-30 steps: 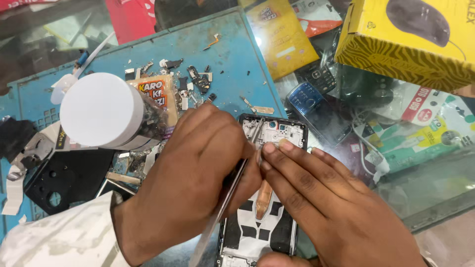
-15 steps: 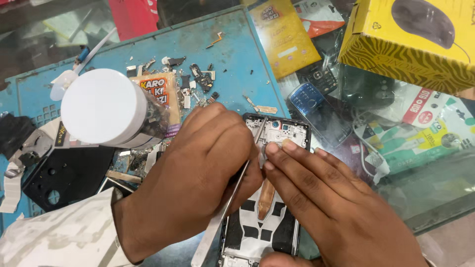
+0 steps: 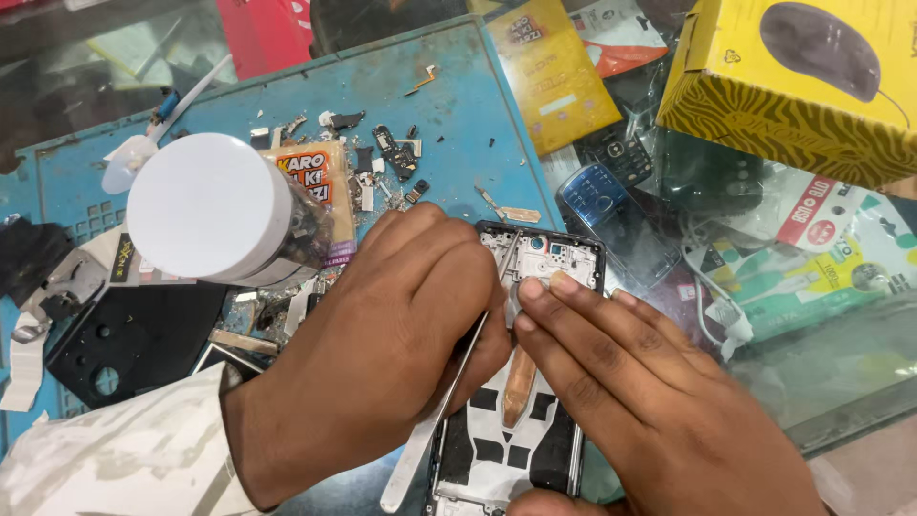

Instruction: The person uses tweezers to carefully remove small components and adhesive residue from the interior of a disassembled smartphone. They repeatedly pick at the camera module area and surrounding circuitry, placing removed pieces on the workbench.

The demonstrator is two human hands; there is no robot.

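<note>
Now, in the head view, the left hand [image 3: 401, 354] is closed round a pair of metal tweezers [image 3: 435, 420], gripping them pen-fashion so that the shaft runs from about 7 o'clock up to 1 o'clock, with the tips down near the top of an opened phone frame [image 3: 521, 382]. The right hand [image 3: 650, 401] lies flat and open-fingered across the frame from 4 o'clock; its fingers [image 3: 559, 296] press a small pale part against the upper end and grip nothing that I can make out. The frame rests on the blue repair mat [image 3: 449, 105] at the middle of the worktop, partly hidden under both hands, with an orange strip [image 3: 519, 382] showing along its centre.

Compared with a second ago, both hands and the frame sit in nearly the same spot; the tweezer tips have only edged a little at the top of the frame, which suggests fine, steady work on one small point rather than a new step.

At 10 o'clock stands a white round lid on a jar [image 3: 210, 205], and small loose parts [image 3: 387, 153] are scattered at 12 o'clock. A yellow box [image 3: 764, 105] sits at 2 o'clock, and a black back cover [image 3: 124, 339] lies at 9 o'clock.
</note>
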